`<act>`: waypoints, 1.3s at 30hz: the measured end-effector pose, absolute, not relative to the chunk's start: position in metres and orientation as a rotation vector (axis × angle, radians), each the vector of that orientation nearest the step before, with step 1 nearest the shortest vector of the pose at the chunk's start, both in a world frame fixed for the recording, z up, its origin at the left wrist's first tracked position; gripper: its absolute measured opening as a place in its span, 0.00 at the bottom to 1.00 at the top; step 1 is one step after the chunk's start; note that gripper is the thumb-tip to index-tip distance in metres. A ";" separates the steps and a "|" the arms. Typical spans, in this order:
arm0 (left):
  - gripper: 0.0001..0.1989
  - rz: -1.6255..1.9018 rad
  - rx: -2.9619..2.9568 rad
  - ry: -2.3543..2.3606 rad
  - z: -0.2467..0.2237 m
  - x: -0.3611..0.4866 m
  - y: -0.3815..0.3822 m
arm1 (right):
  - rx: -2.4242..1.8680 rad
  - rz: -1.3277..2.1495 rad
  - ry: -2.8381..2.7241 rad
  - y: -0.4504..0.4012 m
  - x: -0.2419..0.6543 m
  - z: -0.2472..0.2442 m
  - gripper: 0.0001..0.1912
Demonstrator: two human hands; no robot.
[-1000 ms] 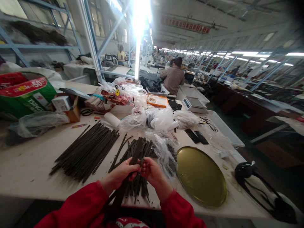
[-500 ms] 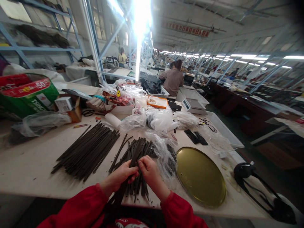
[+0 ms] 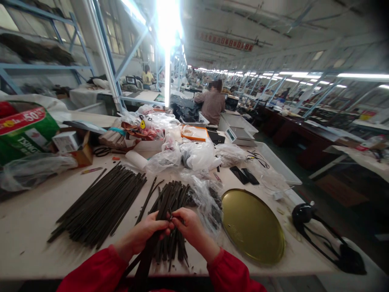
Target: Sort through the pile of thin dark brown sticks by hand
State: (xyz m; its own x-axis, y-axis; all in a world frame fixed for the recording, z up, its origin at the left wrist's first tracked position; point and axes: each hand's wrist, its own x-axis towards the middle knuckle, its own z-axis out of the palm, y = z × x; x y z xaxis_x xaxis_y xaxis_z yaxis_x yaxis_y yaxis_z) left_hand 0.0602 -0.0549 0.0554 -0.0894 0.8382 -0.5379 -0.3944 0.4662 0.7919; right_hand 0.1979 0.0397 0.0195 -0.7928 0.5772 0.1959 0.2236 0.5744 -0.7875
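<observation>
A dark strip [image 3: 148, 251] runs from the table's [image 3: 30, 243] near edge up between both hands. The left hand [image 3: 148, 233] is closed around it; the right hand [image 3: 188, 227] pinches its upper end with the fingertips. Beneath lies a loose pile of strips [image 3: 172, 207], flanked by a larger bundle [image 3: 100, 207] and a round brass tray [image 3: 253, 225].

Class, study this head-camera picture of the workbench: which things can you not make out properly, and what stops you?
- Lower ends of the dark strips in the left hand: cut off by the bottom edge.
- What the right hand pinches: hidden by its own fingers.
- Contents of the clear bag: blurred by crinkled plastic.
- Red banner writing: too small.
- Green box: cut off by the left edge.
</observation>
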 end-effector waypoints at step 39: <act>0.12 0.867 0.696 1.611 -0.024 -0.009 0.018 | -1.289 0.785 -2.656 0.104 0.128 -0.035 0.12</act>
